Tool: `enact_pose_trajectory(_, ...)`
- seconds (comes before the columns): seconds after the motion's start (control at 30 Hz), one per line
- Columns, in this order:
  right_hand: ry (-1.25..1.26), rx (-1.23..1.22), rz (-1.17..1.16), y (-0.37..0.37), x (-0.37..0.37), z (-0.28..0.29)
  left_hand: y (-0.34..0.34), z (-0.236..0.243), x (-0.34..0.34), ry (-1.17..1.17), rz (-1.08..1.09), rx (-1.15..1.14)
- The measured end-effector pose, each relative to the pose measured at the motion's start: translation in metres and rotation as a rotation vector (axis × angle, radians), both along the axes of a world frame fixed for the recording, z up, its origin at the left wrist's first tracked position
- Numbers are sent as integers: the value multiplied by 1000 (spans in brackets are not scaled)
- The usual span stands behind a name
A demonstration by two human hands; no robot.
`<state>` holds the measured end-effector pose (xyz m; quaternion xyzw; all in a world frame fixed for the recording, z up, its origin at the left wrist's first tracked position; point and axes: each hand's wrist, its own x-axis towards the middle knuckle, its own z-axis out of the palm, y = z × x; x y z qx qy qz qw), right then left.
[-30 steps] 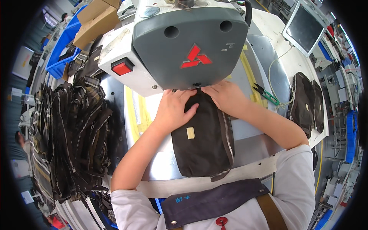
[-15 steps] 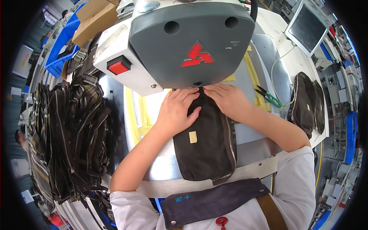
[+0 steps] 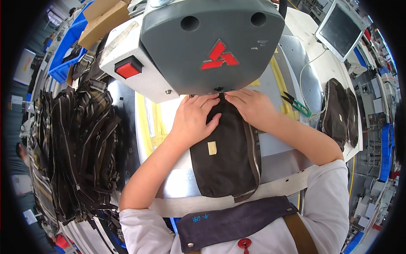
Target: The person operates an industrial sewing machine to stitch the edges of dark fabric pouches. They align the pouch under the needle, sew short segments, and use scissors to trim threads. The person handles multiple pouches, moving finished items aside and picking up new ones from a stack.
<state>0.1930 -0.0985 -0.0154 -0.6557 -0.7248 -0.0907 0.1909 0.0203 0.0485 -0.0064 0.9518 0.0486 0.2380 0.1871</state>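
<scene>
A dark brown fabric pouch (image 3: pixel 224 165) lies lengthwise under the grey head of a sewing machine (image 3: pixel 211 51). It has a metal zipper (image 3: pixel 255 158) along its right edge and a small pale yellow patch (image 3: pixel 212 148). My left hand (image 3: pixel 195 116) rests flat on the pouch's far left part, thumb apart from the fingers. From the other side, my right hand (image 3: pixel 253 108) presses the far right part with stretched fingers, its thumb hidden. Both sets of fingertips meet close to the pouch's narrow far end, right below the machine head. The needle area is hidden.
Many dark zippered pieces (image 3: pixel 80 148) hang in a heap at left. Green-handled thread snips (image 3: pixel 298 103) lie right of my right hand, near two finished-looking pouches (image 3: pixel 336 114). A red switch (image 3: pixel 128 68), blue bin (image 3: pixel 63 63), cardboard box (image 3: pixel 103 21) and screen (image 3: pixel 340 29) stand around.
The view has shifted slightly, so the machine head sits a little higher in it. Both hands stay in nearly the same place on the pouch.
</scene>
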Motion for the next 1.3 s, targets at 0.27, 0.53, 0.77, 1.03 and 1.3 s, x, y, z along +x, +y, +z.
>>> enact_pose_trajectory(0.27,-9,-142,-30,10,9,11,8,2,9,80,70,38)
enact_pose_trajectory(0.53,17,-12,-8,7,7,-2,6,-1,6,49,63,51)
enact_pose_trajectory(0.77,34,-1,-14,4,7,-5,3,1,7,74,67,44)
enact_pose_trajectory(1.03,135,132,-161,11,-14,1,10,-7,-1,-21,73,-37)
enact_pose_trajectory(1.3,235,121,-77,-4,-30,-4,-2,17,4,302,282,-448)
